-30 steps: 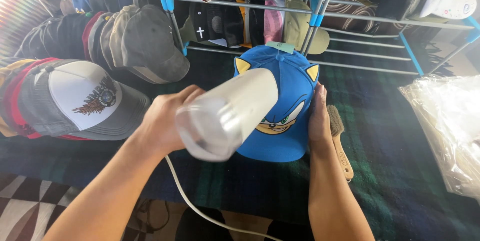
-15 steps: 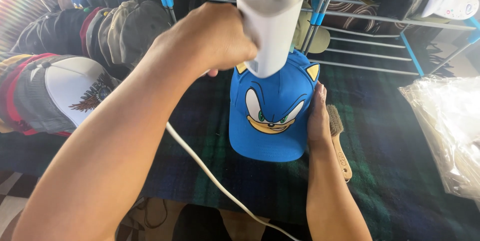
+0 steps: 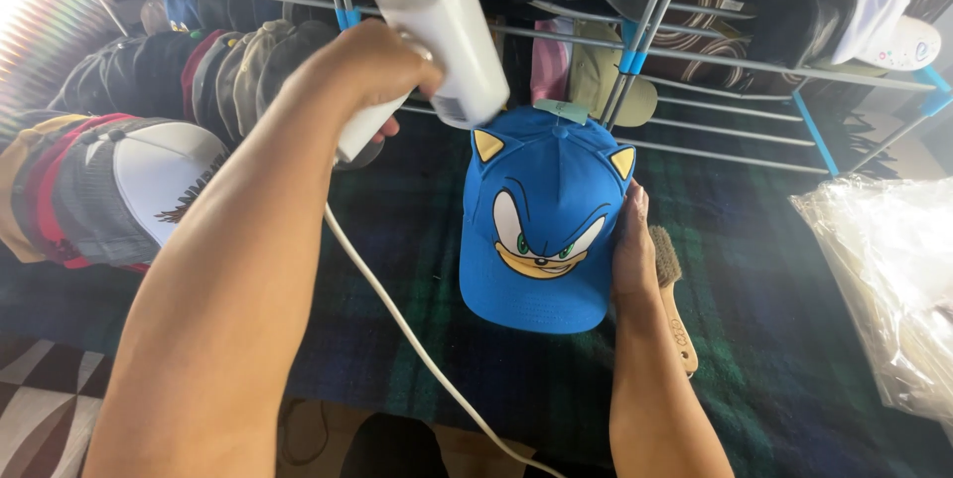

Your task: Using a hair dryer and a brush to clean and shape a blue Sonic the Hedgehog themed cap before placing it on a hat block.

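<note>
My left hand (image 3: 372,71) has its grip clamped on a white corded handheld steamer (image 3: 437,31) above the blue cartoon-faced cap (image 3: 541,220); my right hand (image 3: 631,255) lies open-fingered against the cap's side.

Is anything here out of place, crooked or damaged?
Nothing stands out. The blue cartoon-face cap sits straight on the dark green plaid cloth, steadied by the right hand. The left hand holds a white corded appliance above it.
</note>
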